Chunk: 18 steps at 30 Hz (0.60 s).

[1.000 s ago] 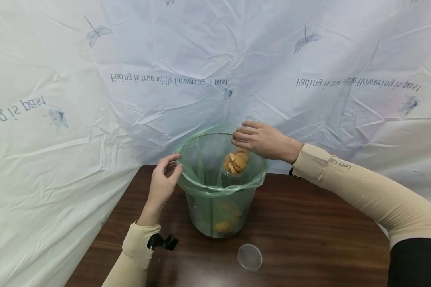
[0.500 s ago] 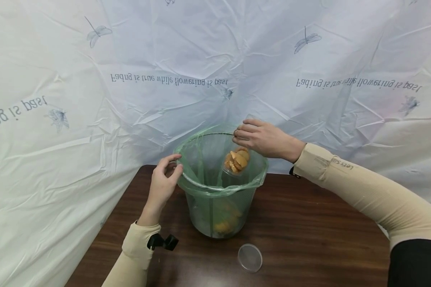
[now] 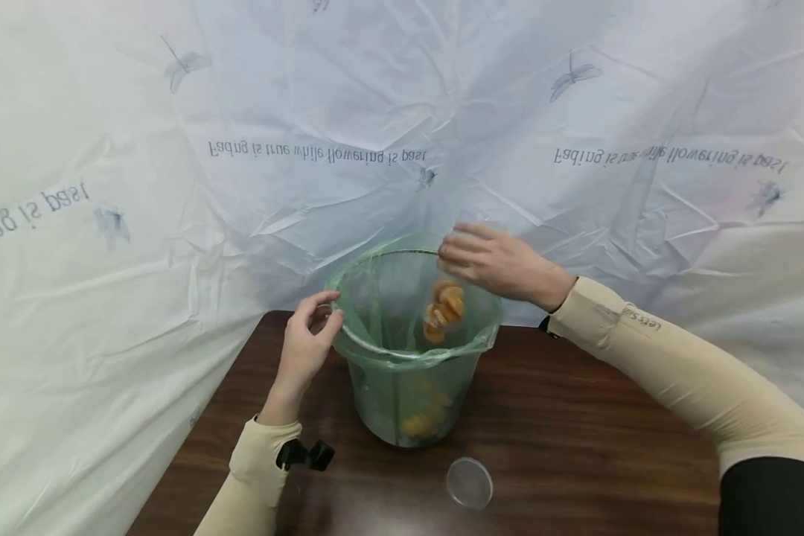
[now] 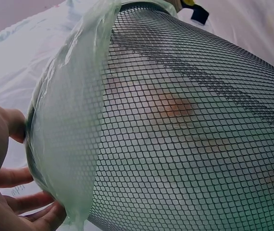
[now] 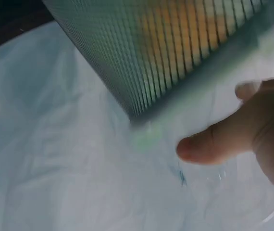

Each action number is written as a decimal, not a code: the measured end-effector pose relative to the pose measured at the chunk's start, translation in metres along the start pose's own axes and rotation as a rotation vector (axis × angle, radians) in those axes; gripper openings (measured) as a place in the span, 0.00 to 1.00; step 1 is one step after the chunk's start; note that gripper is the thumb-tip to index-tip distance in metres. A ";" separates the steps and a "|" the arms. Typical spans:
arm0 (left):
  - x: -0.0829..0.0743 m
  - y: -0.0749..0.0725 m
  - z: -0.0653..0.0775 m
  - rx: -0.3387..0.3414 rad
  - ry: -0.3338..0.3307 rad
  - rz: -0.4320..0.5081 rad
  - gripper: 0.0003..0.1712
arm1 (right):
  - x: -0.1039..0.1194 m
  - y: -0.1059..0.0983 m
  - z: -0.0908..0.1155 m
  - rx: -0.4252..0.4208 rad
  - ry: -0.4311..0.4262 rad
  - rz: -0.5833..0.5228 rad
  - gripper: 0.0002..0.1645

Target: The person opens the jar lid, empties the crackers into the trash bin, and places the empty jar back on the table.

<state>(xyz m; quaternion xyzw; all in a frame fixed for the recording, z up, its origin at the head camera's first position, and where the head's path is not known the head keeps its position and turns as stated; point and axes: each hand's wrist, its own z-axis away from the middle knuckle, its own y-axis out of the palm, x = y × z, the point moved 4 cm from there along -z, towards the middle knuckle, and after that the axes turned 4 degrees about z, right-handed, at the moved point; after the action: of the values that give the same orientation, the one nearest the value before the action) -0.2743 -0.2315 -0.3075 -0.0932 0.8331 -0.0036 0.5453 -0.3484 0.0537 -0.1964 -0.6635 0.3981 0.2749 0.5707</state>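
A mesh wastebasket (image 3: 377, 413) stands on the table, lined with a green plastic bag (image 3: 409, 362) folded over its rim. My left hand (image 3: 303, 346) grips the rim at the left, thumb and fingers on either side. Over the basket's right side, my right hand (image 3: 499, 266) holds a clear plastic jar (image 5: 242, 204), tipped with its mouth down into the basket. Blurred orange-tan pieces (image 3: 444, 309) show at and below the jar, inside the bag's opening. More yellow-orange pieces (image 3: 423, 423) show through the mesh at the bottom. The jar's walls are hard to make out.
A round clear lid (image 3: 470, 483) lies on the dark wooden table (image 3: 576, 432), in front of the basket. A white printed plastic sheet (image 3: 321, 82) hangs behind and to the left, close to the basket's back.
The orange-tan pieces have slid down and spread out, from a cluster in the jar towards the basket. My right hand has shifted slightly right. The left hand keeps its hold on the rim.
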 end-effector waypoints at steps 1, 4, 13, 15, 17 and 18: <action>0.001 0.001 0.001 -0.001 -0.004 0.003 0.21 | 0.002 0.002 0.001 0.009 -0.025 0.045 0.28; 0.002 0.003 0.001 -0.016 0.004 0.014 0.21 | -0.004 0.002 0.000 0.010 0.003 0.087 0.26; 0.003 0.004 0.000 -0.005 -0.004 0.025 0.21 | -0.009 -0.004 -0.002 -0.011 0.005 0.027 0.23; 0.002 0.004 0.000 -0.009 -0.008 0.021 0.21 | -0.008 -0.003 -0.001 -0.006 0.009 0.019 0.23; 0.003 0.004 0.000 -0.015 -0.010 0.017 0.21 | -0.007 -0.002 0.000 0.001 0.011 0.011 0.24; 0.003 0.003 0.000 -0.017 -0.009 0.015 0.21 | -0.007 -0.002 0.000 0.005 0.012 0.007 0.24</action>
<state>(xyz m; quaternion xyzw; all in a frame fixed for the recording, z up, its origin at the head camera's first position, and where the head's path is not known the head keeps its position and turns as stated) -0.2756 -0.2285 -0.3105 -0.0915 0.8312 0.0082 0.5483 -0.3505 0.0555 -0.1896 -0.6623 0.4045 0.2719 0.5690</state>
